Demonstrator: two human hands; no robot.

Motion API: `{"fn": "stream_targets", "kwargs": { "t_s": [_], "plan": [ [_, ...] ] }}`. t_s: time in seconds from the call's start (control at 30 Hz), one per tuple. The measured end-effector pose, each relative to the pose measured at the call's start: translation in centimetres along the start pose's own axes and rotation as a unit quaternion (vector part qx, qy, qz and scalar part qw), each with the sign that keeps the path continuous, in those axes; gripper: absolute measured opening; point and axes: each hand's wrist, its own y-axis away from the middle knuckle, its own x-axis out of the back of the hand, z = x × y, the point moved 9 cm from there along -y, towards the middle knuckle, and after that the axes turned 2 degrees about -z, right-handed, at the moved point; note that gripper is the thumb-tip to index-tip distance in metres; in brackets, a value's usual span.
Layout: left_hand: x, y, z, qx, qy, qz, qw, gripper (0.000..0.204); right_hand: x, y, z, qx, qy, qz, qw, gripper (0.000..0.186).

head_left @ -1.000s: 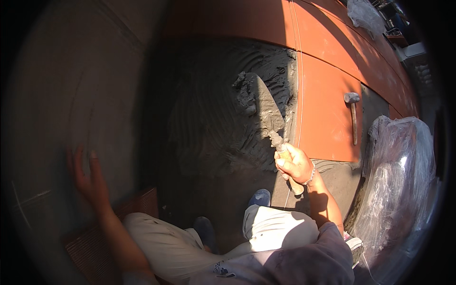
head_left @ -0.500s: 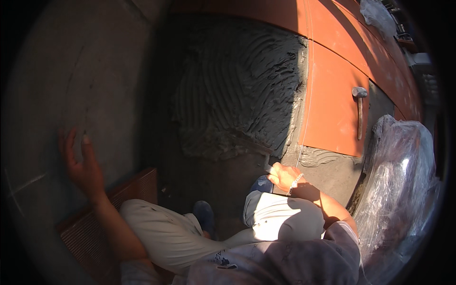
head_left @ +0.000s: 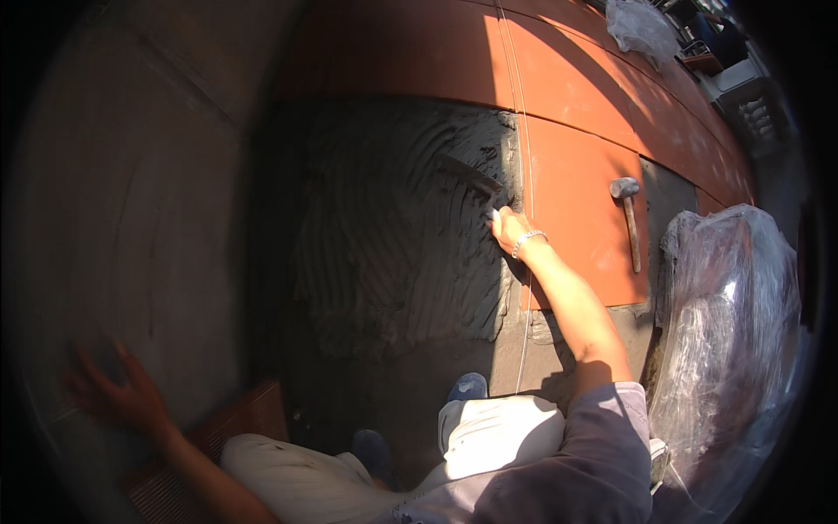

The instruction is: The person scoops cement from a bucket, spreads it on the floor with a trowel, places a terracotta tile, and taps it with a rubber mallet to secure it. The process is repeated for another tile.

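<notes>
My right hand [head_left: 511, 227] is closed round the handle of a flat metal trowel [head_left: 467, 175], whose blade lies on the grey mortar bed [head_left: 367, 262] near its upper right part. The mortar shows curved ridges. A thin string [head_left: 524, 349] runs along the bed's right edge, beside the orange tiles [head_left: 572, 236]. My left hand [head_left: 113, 389] is in shadow at the lower left, fingers spread, on or just by a plain grey wall [head_left: 140, 244]; I cannot tell if it touches.
A mallet [head_left: 627, 196] lies on the right tile. A plastic-wrapped bundle [head_left: 724, 349] sits at the right, with crumpled plastic [head_left: 637, 26] at the top. A brown ribbed panel [head_left: 218, 432] is at lower left. My shoes [head_left: 467, 389] are below the mortar.
My right arm has reached forward, taking the trowel up the mortar from its lower edge half a second ago. My left hand has moved down and left. The view has shifted slightly.
</notes>
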Motion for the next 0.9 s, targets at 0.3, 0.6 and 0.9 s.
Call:
{"fn": "stream_targets", "kwargs": {
  "t_s": [0.3,0.6,0.9],
  "plan": [
    [-1.1,0.7,0.1,0.002,-0.065,0.023,0.998,0.069,5.2,-7.9,3.9,-0.164,-0.092,0.064,0.980,0.046],
    [-1.9,0.8,-0.1,0.008,-0.093,0.072,0.993,0.066,5.9,-5.4,3.7,-0.175,-0.108,0.141,0.968,0.041],
    [-1.8,0.8,-0.3,0.011,-0.099,0.062,0.993,0.067,1.7,-4.3,-2.7,-0.156,-0.062,0.006,0.986,0.033]
  ]
}}
